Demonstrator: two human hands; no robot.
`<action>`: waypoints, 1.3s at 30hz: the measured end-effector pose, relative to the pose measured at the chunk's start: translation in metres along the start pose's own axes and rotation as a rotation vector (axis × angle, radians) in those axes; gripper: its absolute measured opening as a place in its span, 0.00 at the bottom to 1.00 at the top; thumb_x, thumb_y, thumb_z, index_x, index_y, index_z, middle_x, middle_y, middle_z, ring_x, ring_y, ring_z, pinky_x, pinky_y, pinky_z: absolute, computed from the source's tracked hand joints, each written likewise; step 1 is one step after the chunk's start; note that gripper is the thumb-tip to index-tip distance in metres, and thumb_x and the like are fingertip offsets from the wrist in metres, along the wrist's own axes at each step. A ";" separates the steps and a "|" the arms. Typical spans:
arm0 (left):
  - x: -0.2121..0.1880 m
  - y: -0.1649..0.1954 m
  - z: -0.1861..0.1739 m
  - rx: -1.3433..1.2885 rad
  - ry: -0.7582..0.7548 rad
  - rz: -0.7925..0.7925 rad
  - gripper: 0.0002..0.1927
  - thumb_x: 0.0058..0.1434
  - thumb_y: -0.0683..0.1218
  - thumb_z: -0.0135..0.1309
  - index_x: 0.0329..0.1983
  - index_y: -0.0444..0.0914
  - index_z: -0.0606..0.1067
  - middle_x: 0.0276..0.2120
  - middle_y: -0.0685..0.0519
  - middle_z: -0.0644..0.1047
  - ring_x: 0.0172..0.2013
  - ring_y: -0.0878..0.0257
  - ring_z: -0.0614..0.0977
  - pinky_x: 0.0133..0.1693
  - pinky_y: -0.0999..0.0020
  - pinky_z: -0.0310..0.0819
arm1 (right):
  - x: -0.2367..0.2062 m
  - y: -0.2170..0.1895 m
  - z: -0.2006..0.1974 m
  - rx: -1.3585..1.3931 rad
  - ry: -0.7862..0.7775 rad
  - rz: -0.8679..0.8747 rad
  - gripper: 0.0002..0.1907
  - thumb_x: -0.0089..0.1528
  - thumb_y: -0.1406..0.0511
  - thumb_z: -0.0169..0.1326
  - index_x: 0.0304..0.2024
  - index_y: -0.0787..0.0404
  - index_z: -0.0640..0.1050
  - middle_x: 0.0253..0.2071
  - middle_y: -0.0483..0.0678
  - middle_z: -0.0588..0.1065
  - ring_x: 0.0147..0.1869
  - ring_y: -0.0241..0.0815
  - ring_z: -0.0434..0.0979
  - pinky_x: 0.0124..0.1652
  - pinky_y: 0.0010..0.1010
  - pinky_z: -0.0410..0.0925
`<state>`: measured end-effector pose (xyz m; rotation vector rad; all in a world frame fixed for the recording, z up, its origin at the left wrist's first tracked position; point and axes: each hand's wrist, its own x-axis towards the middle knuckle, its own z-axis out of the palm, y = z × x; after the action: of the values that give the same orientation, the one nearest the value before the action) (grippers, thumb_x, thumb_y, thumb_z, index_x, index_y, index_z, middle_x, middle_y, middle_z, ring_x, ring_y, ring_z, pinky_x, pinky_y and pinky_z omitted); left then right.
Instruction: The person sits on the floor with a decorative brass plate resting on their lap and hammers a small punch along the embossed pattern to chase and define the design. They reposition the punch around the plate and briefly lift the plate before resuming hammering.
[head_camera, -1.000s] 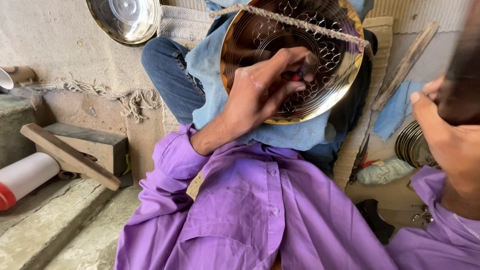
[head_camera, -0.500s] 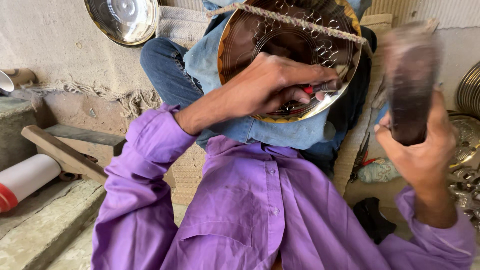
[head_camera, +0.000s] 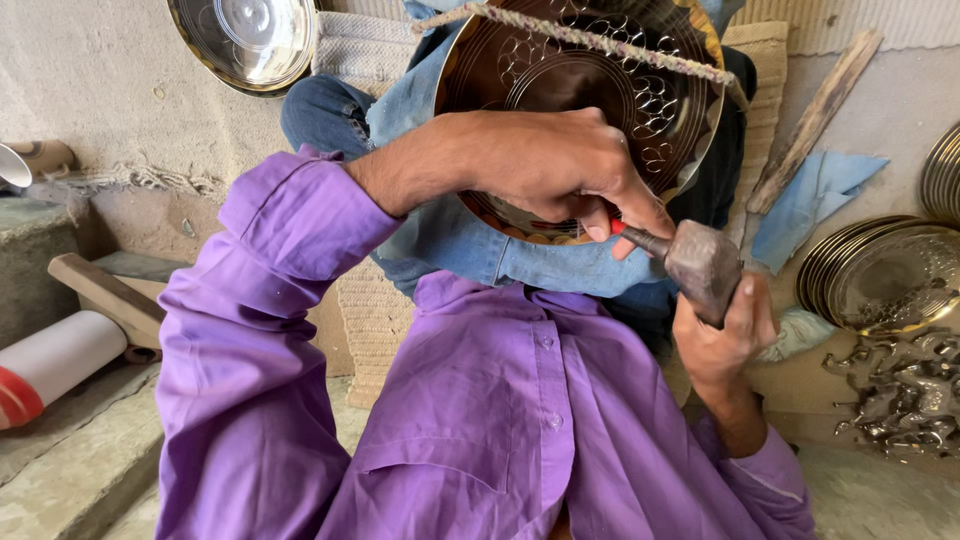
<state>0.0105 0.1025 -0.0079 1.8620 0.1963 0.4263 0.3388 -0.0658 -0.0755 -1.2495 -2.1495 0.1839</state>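
Brass tray (head_camera: 560, 75) rests on the knees; left hand (head_camera: 555, 170) pinches a chisel (head_camera: 640, 238) against it; right hand (head_camera: 722, 325) grips the mallet (head_camera: 700, 262) touching the chisel.

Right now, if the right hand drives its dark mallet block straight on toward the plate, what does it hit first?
The butt of the small tool pinched in the left hand. The mallet block in the right hand seems already against it, with the engraved plate just beyond; depth is uncertain.

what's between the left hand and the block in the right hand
In the head view, a short metal punch with a red band runs from the left hand to the dark block held by the right hand, over the engraved plate.
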 end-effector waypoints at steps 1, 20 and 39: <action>0.004 0.000 -0.001 0.018 -0.044 0.007 0.27 0.61 0.39 0.58 0.64 0.45 0.74 0.47 0.55 0.84 0.43 0.55 0.85 0.36 0.55 0.72 | -0.004 -0.002 0.003 0.004 0.011 -0.006 0.53 0.62 0.78 0.66 0.80 0.49 0.49 0.48 0.63 0.75 0.48 0.62 0.81 0.42 0.46 0.74; -0.030 0.007 0.027 0.166 0.441 -0.068 0.27 0.63 0.38 0.60 0.66 0.40 0.74 0.55 0.48 0.82 0.52 0.50 0.84 0.45 0.60 0.80 | 0.058 0.011 -0.023 0.180 -0.215 0.178 0.46 0.59 0.78 0.62 0.75 0.67 0.54 0.43 0.61 0.75 0.43 0.55 0.79 0.47 0.42 0.75; -0.026 0.041 0.092 0.191 1.236 -0.478 0.25 0.67 0.34 0.62 0.65 0.39 0.70 0.47 0.52 0.83 0.41 0.65 0.87 0.42 0.75 0.83 | 0.210 0.004 -0.052 0.091 -0.632 -0.105 0.47 0.64 0.78 0.62 0.80 0.53 0.56 0.40 0.57 0.77 0.39 0.46 0.80 0.40 0.34 0.73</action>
<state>0.0188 -0.0005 0.0000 1.4124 1.5029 1.1871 0.2999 0.0989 0.0590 -1.1173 -2.6885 0.7026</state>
